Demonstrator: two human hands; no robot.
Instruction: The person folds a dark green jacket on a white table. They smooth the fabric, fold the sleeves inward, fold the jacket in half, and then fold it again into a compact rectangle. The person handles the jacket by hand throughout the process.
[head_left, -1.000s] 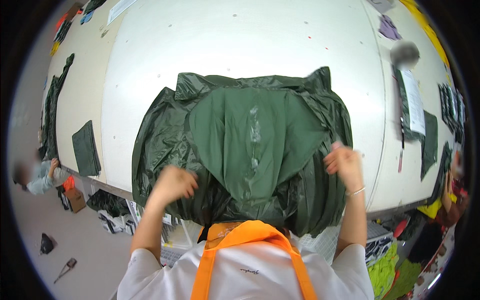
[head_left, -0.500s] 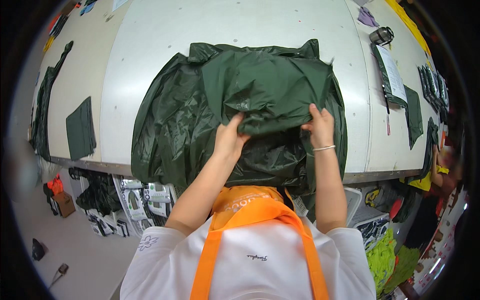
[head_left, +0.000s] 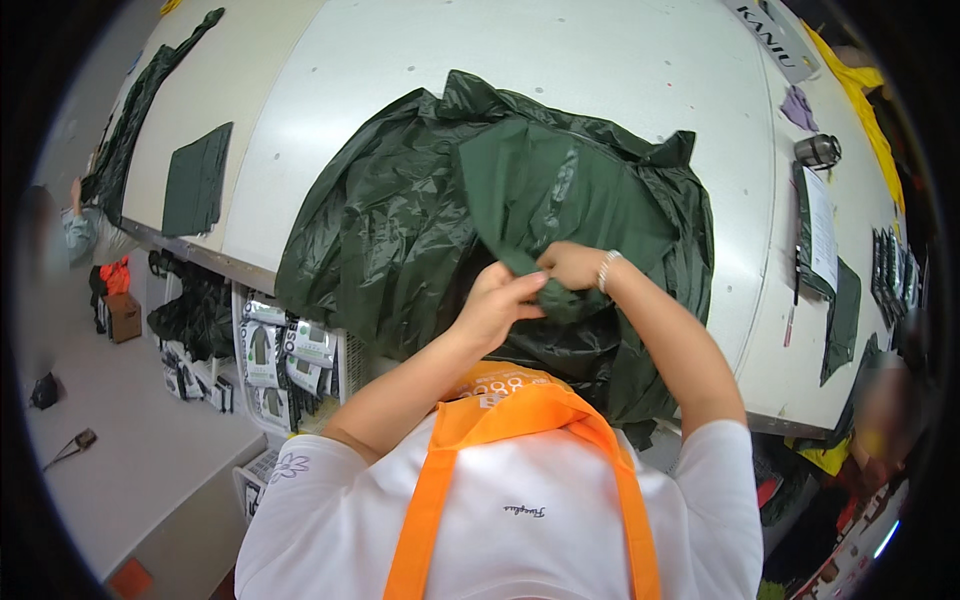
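Observation:
A dark green raincoat (head_left: 370, 230) of thin, shiny fabric lies spread and crumpled on the white table in front of me, its near side hanging toward my apron. My left hand (head_left: 495, 308) pinches an edge of the coat's matte panel between thumb and fingers. Right beside it, my right hand (head_left: 577, 266) is closed on the same gathered edge, its fingertips close to the left thumb. Bunched cloth below the right hand hides part of the grip.
On the table's left lies a folded green piece (head_left: 196, 180). A steel flask (head_left: 818, 151), a purple cloth (head_left: 798, 107) and a paper sheet (head_left: 820, 228) are at the right. Packaged garments (head_left: 262, 350) fill a white basket below the left table edge. Blurred people appear at both sides.
My hands have come together; the right hand moved left and down to the left one. The panel's edge is now gathered between them. The whole view has turned somewhat.

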